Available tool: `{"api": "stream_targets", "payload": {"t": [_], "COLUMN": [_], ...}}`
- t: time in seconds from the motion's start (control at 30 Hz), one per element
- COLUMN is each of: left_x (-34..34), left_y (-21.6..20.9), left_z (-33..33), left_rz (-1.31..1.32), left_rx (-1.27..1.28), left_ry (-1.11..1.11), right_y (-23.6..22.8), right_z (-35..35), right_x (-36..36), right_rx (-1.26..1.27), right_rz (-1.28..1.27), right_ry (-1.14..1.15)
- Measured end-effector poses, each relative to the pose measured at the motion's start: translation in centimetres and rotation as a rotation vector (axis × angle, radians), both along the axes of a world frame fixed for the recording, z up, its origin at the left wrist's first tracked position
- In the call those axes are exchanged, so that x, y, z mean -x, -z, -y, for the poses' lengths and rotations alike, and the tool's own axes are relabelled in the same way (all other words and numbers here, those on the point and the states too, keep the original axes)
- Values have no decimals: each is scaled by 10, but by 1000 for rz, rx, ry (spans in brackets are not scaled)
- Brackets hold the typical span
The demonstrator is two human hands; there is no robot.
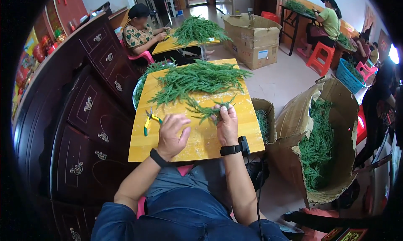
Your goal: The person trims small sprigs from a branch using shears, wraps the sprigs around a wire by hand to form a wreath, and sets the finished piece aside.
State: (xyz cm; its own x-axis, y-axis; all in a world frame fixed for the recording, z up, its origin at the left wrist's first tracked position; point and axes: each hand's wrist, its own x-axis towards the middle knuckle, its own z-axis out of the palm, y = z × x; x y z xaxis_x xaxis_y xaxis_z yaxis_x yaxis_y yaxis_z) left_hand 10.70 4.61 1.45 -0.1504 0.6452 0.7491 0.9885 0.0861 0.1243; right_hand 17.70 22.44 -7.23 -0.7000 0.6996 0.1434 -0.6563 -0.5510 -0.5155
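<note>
My right hand (226, 122) pinches a small green artificial sprig (204, 111) over the right half of the yellow table (191, 148). Leafy stems of the sprig spread left and up from my fingers. My left hand (172, 134) hovers near the table's front left, fingers apart and holding nothing. Just left of it lie pliers (150, 120) with yellow and green handles, jaws pointing away from me. A wide pile of green artificial sprigs (197, 79) covers the far part of the table.
A tall open carton (294, 127) of greenery stands at my right, with a smaller box (268, 115) beside the table. Dark wooden drawers (84, 127) flank my left. Ahead, a person (140, 35) works at another table. Farther off are a large carton (252, 41) and a red stool (322, 58).
</note>
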Motion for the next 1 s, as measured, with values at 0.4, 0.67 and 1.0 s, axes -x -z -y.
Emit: {"api": "stream_targets", "payload": {"t": [0.4, 0.67, 1.0], "left_x": [35, 42, 36], "left_y": [53, 65, 58], "left_z": [-22, -26, -20], "left_rz": [1498, 1524, 1877], "left_rx": [-377, -490, -515], "left_ry": [277, 368, 626], "right_y": [2, -10, -6], "right_z": [16, 23, 23], "right_x": [6, 6, 2], "right_rx": [5, 38, 1], "right_rz": [-1, 118, -63], "right_ry": [-209, -144, -422]}}
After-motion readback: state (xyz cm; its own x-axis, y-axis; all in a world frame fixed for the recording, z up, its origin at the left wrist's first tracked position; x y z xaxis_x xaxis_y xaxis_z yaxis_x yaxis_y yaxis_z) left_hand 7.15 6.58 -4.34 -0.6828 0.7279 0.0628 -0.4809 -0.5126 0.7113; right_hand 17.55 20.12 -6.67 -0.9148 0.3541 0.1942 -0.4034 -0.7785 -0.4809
